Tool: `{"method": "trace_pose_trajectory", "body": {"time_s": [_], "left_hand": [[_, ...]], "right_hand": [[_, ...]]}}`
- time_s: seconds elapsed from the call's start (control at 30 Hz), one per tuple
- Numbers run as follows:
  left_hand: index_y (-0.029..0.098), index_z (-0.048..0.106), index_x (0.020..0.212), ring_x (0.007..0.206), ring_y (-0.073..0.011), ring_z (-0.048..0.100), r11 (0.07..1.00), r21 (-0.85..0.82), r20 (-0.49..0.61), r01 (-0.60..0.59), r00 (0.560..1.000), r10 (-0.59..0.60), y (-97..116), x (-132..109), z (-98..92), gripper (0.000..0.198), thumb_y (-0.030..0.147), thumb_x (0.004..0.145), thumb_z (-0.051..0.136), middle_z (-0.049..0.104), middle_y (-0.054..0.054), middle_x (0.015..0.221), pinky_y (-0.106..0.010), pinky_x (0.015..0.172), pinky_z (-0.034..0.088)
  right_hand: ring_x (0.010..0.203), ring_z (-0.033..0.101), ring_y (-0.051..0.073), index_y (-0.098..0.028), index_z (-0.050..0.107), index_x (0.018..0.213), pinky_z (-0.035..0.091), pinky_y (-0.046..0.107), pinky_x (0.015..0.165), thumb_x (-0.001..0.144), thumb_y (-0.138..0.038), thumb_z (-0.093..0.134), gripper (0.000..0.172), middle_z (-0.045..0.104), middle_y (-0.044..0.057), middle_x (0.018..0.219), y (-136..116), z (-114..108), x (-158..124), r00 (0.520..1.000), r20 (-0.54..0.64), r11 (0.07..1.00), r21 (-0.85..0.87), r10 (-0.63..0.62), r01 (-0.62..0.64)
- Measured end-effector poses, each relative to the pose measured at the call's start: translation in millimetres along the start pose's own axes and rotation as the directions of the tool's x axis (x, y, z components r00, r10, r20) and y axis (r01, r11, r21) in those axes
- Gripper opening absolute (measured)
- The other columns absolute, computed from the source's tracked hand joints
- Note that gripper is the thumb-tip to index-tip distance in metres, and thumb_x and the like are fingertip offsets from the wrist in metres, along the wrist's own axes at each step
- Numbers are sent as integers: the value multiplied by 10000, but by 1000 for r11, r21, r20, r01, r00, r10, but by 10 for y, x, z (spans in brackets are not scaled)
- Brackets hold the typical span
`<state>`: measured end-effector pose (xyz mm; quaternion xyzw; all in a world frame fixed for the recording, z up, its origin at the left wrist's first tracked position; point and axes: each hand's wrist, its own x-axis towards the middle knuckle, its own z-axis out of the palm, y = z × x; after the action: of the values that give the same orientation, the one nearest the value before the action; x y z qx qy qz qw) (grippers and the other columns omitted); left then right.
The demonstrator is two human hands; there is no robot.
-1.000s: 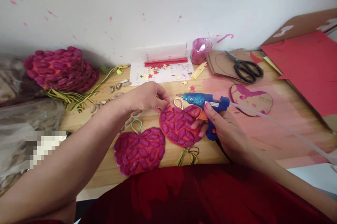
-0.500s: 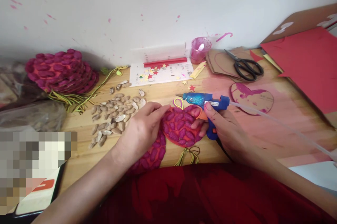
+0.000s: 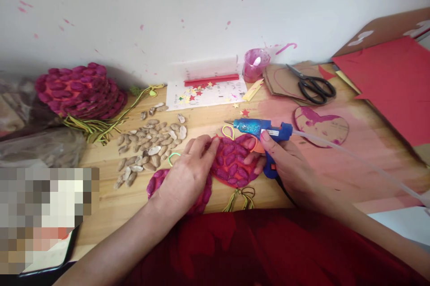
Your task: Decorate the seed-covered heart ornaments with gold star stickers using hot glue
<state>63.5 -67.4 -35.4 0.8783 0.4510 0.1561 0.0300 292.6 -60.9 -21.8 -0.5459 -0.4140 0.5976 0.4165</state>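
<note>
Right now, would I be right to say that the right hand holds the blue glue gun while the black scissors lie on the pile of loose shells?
Not quite. The head view shows the black scissors lying on the brown cardboard at the back right, well apart from the loose shells. The right hand does hold the blue glue gun.

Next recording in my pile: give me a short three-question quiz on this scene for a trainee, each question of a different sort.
1. True or false: the right hand holds the glue gun.
2. Short answer: what shape is the studded piece lying between the left hand and the right hand?
3. Multiple choice: where do the scissors lie?
A. on the cardboard near the wall
B. in the left hand
C. under the glue gun

Key: 1 true; 2 a heart; 3 A.
</note>
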Motion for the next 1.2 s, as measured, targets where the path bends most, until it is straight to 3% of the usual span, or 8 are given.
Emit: {"method": "trace_pose_trajectory", "body": {"time_s": [0.23,0.73,1.0,1.1,1.2], "left_hand": [[96,502,1409,1128,-271,584,995,101,59,16,998,-22,92,43,-9,495,30,925,425,579,-175,1263,-388,974,564],[104,513,1391,1100,-270,583,994,96,102,44,993,-54,113,76,-6,494,21,916,409,580,-175,1262,-389,908,589],[158,482,1447,1177,-250,615,998,18,28,57,998,-57,68,13,74,603,-32,881,395,546,-168,1361,-378,980,581],[188,418,1504,1212,-229,620,994,-78,-9,75,997,-76,21,-59,109,665,-48,885,369,475,-170,1468,-360,991,580],[206,432,1503,1213,-230,625,985,-117,-55,130,989,-137,-8,-97,95,690,-65,871,371,508,-161,1424,-373,999,577]], "right_hand": [[488,665,160,-220,620,793,532,261,506,950,-605,595,416,744,21,650,5,2,8,1000,-2,1000,-11,16,-16],[461,642,133,-200,646,787,511,234,486,934,-620,607,447,748,27,656,-4,17,-4,999,-18,1000,6,30,-30],[470,634,163,-222,635,889,511,276,470,914,-624,622,404,728,16,654,21,-15,5,998,-63,979,203,4,9],[472,636,174,-226,656,914,480,286,445,925,-631,596,410,724,23,666,19,-35,18,997,-77,976,215,-26,42],[525,671,191,-232,672,937,468,287,436,922,-629,600,403,739,32,727,10,-39,17,997,-71,976,210,-42,56]]}}
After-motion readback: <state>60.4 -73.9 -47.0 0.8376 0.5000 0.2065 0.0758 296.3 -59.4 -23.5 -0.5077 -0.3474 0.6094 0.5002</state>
